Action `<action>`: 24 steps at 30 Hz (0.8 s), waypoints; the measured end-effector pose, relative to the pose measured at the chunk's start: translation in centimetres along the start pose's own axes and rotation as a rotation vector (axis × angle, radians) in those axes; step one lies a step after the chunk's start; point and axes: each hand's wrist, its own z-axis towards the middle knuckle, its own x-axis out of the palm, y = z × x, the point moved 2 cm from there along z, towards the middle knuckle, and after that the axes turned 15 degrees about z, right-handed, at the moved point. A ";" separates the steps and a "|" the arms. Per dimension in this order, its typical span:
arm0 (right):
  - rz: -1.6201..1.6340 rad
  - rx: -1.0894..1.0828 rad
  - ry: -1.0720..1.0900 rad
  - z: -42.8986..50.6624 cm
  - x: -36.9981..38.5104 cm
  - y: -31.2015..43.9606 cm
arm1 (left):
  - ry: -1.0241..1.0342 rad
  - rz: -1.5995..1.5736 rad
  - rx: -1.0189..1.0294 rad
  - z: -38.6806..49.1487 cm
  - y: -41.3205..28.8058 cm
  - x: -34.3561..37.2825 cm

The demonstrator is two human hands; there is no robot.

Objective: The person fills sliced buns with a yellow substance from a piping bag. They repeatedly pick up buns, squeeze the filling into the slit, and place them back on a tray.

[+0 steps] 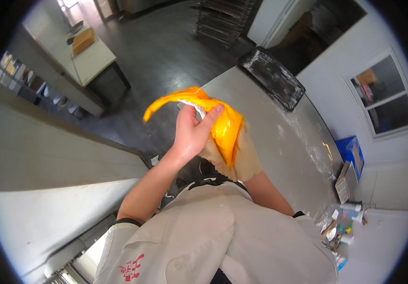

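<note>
My left hand (195, 129) pinches a glossy yellow-orange sheet of rubber or plastic (225, 131) between thumb and fingers. White shows along its inner edge, and a narrow end curls out to the left. My right hand (246, 158) is wrapped in a loose beige cloth or fabric glove (250, 159), which reaches to the wrist. The yellow-orange material lies folded over that fabric; the right fingers are hidden, so their grip cannot be seen. Both hands are close together in front of my chest, above the left edge of the grey worktable (275, 142).
On the worktable are a black tray (273, 78) with white residue, streaks of white powder, a blue box (353, 154), a grey device like a scale (346, 183) and small containers. A wall stands left; a rack (221, 21) and side table (96, 64) stand farther off.
</note>
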 end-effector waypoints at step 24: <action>0.749 0.185 -0.086 12.5 -0.7 -6.6 | -0.230 0.836 -0.013 1.4 -1.4 1.5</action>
